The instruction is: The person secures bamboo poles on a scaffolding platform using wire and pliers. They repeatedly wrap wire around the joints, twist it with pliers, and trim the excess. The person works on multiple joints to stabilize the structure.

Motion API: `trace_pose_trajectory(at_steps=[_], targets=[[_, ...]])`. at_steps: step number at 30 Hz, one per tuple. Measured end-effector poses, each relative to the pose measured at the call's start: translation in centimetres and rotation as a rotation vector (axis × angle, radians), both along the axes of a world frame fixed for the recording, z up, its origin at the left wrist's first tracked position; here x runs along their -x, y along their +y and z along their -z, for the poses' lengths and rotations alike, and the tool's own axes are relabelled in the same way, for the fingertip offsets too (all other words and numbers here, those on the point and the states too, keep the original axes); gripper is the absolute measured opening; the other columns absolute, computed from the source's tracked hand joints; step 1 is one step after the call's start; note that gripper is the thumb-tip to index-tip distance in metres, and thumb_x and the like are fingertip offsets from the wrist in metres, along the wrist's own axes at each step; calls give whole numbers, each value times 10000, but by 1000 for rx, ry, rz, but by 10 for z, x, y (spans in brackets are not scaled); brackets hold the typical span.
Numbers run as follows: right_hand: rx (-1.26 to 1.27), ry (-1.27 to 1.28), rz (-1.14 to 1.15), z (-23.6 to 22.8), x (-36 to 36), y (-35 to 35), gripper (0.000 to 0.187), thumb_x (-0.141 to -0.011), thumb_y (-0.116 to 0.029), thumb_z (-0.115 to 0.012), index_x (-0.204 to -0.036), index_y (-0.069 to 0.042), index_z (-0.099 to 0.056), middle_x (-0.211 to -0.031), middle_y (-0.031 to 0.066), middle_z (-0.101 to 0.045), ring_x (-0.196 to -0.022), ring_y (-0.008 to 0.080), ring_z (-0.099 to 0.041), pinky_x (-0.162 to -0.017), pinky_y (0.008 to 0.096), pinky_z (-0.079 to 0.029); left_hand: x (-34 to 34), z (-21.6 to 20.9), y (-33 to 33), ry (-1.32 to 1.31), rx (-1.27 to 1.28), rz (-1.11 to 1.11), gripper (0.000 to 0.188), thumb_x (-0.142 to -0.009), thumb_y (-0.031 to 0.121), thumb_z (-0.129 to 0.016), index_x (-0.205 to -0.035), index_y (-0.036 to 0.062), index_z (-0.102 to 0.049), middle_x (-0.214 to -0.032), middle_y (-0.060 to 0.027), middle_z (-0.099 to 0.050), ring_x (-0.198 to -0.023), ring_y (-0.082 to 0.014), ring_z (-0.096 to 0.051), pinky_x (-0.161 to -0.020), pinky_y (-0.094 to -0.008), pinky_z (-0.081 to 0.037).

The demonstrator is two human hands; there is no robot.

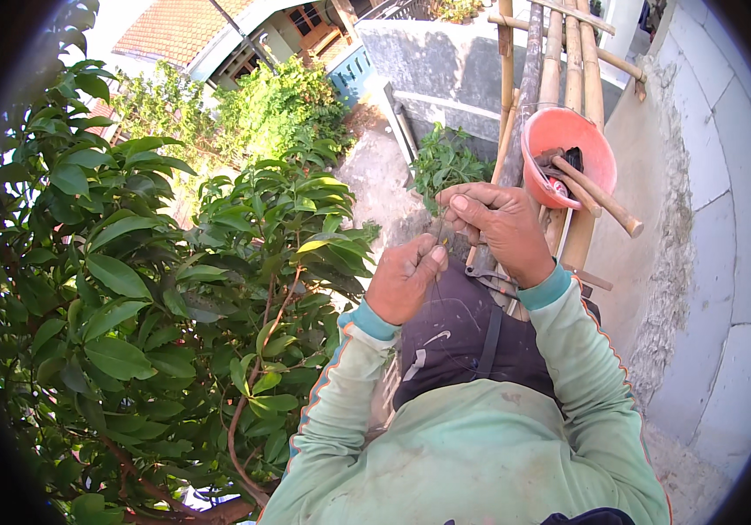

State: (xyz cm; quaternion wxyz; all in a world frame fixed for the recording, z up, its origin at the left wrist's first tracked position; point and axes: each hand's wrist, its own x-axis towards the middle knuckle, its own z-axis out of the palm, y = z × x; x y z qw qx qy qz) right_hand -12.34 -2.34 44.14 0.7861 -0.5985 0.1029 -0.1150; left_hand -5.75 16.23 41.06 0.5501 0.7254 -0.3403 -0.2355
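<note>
My left hand [406,278] and my right hand [507,229] are raised close together above my lap, both with thumb pressed to fingers. A thin dark strand [438,302], like string or fine wire, runs between them and hangs down in front of my dark trousers [450,324]. Whether it is thread or wire I cannot tell. Just below my right hand lies a dark metal tool [491,280] that looks like pincers, partly hidden by the wrist.
An orange-red bucket [543,131] holding wooden-handled tools [599,192] rests on bamboo poles [575,66] ahead. A grey block wall [726,262] rises on the right. Leafy branches [122,271] crowd the left. Lower down are a paved path [375,175] and a tiled-roof house [174,35].
</note>
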Motion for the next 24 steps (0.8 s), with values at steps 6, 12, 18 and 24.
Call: trace_pose_trajectory(at_steps=[6, 12, 18, 24], targets=[[295, -51, -71, 8, -2, -3, 412, -945, -299, -712, -1227, 0, -692, -1061, 80, -716, -973, 156, -651, -881, 306, -505, -6, 10, -2, 144, 151, -177, 282, -1037, 211, -537, -820, 40, -591, -677, -2, -538, -608, -80, -458, -560, -253, -371], [914, -220, -572, 25, 62, -26, 425, -901, -423, -719, -1176, -99, -718, -1081, 130, -716, -1043, 290, -642, -984, 413, -441, -102, 42, 56, 278, 484, -674, 280, -1056, 263, -532, -821, 114, -567, -646, 9, -537, -466, -63, -439, -376, -219, -296], [549, 5, -404, 75, 121, 0, 328, -900, -365, -730, -1028, -63, -712, -920, 113, -719, -988, 261, -642, -939, 405, -458, -146, 78, 97, 392, 806, -1172, 235, -1031, 262, -519, -855, 109, -546, -628, -10, -509, -453, -136, -466, -369, -268, -354], [679, -238, 68, 76, 125, 45, 242, -842, -166, -791, -772, -11, -620, -1014, 146, -696, -1022, 299, -682, -911, 381, -516, -201, 189, 183, 556, 823, -1246, 267, -970, 409, -478, -968, 151, -545, -708, -15, -545, -520, -213, -505, -423, -393, -388]])
